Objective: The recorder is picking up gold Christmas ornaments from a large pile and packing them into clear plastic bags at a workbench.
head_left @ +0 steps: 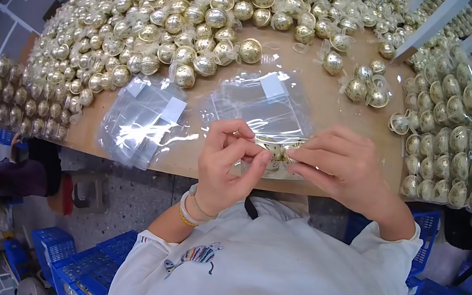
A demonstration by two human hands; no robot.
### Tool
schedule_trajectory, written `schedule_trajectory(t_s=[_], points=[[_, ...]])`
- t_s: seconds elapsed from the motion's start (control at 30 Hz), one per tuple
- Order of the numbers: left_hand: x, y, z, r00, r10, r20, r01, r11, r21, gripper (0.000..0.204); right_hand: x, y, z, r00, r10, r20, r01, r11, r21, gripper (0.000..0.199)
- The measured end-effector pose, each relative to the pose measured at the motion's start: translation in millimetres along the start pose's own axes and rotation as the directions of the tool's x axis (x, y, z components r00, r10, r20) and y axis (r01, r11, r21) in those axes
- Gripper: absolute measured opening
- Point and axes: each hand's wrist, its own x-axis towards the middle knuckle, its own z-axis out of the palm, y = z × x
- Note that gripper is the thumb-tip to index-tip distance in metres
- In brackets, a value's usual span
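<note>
Near the table's front edge, my left hand (228,161) is closed, its thumb and index finger pinching the left side of a small gold ornament (278,152). From the other side my right hand (340,163) grips the same ornament with bunched fingertips. Much of it is hidden by my fingers; clear plastic shows around and below it. Just beyond my hands lies a pile of clear plastic bags (253,110) with a white label. To the left rests another stack of clear bags (133,123).
A large heap of gold ball ornaments with sheer ribbons (163,20) covers the far side. A few loose gold balls (367,88) lie right of centre. Packed clear trays of ornaments stand at the right (454,159) and left (23,100). Blue crates (97,261) stand below; another person (13,166) is at left.
</note>
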Motion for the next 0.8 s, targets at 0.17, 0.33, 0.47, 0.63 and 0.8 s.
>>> schedule_trajectory(t_s=[0.17,0.33,0.47,0.63,0.8], points=[[-1,-2,2,1.000,-0.004,0.001,0.004,0.999,-0.046,0.007,0,-11,11,0.988,0.060,-0.144,-0.077,0.990,-0.120,0.023],[2,-7,1,0.998,0.062,-0.014,-0.062,0.998,-0.003,0.006,1,-13,24,0.974,0.019,-0.226,-0.069,0.974,-0.217,0.022],[-2,-11,-1,0.998,0.050,-0.027,-0.052,0.997,-0.052,0.009,-1,-13,22,0.978,0.001,-0.207,-0.049,0.973,-0.227,0.022],[2,-1,11,0.973,-0.005,-0.232,-0.045,0.977,-0.211,0.013,9,-11,0,0.984,0.178,0.025,-0.177,0.984,-0.019,0.020],[-9,-28,-5,0.936,0.345,0.077,-0.348,0.937,0.031,0.031,4,-10,0,0.979,0.173,0.109,-0.168,0.984,-0.052,0.021]])
